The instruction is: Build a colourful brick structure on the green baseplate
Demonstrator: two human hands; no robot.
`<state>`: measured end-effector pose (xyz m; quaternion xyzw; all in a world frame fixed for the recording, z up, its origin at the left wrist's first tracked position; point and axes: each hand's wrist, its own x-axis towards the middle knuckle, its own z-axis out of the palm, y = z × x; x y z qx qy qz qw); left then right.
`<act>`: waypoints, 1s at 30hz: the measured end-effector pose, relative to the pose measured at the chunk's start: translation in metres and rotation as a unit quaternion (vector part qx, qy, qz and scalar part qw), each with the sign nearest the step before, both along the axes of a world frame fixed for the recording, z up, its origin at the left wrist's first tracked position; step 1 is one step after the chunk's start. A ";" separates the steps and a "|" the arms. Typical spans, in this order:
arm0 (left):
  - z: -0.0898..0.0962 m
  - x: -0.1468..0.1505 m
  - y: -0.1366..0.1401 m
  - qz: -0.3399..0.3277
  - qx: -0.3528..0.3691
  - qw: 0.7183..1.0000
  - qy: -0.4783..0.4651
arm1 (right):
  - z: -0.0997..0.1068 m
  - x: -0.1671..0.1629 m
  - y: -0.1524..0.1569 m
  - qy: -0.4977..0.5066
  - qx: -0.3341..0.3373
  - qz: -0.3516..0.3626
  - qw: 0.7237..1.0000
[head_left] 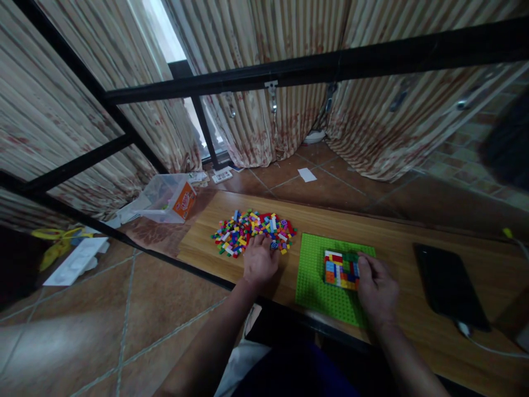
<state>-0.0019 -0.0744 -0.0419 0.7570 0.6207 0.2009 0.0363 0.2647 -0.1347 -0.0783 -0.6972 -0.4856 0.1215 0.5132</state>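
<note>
A loose heap of small, many-coloured toy building bricks (231, 234) lies on the wooden tabletop. My left hand (260, 259) reaches down into its near side, thumb and fingers apart among the bricks. A blue brick (274, 245) shows by the thumb; whether the hand touches it I cannot tell. To the right, a green studded baseplate (312, 270) carries a flat rectangular block of joined coloured bricks (336, 270). With thumb and fingers closed, my right hand (378, 286) grips the block's right edge, covering part of it.
A black tablet or phone (450, 286) with a white cable rests at the table's right. The wooden table (397, 234) is narrow. On the tiled floor stands a clear plastic tub (165, 198) with an orange label. A black metal rail (297, 69) runs across behind, before striped curtains.
</note>
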 end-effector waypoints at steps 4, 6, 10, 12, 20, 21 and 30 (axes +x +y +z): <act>0.004 0.008 0.005 0.014 -0.016 0.999 0.043 | -0.003 0.001 0.001 -0.004 0.001 0.000 1.000; 0.005 0.009 0.008 0.013 -0.020 0.998 0.057 | -0.003 0.001 0.002 -0.002 0.004 0.002 1.000; 0.011 0.010 0.007 0.002 -0.014 0.999 0.051 | -0.002 0.000 0.003 0.004 0.004 0.003 1.000; 0.015 0.014 0.005 0.001 -0.015 1.000 0.013 | 0.000 -0.001 0.003 0.008 0.009 0.001 1.000; 0.019 0.058 0.013 -0.119 -0.159 0.930 -0.309 | 0.001 -0.001 0.003 0.046 0.020 -0.010 0.999; 0.018 0.065 0.016 -0.128 -0.178 0.919 -0.327 | 0.001 -0.001 0.004 0.047 0.019 -0.008 0.999; 0.016 0.098 0.032 -0.169 -0.245 0.917 -0.265 | 0.005 -0.003 0.006 0.048 0.023 -0.010 0.999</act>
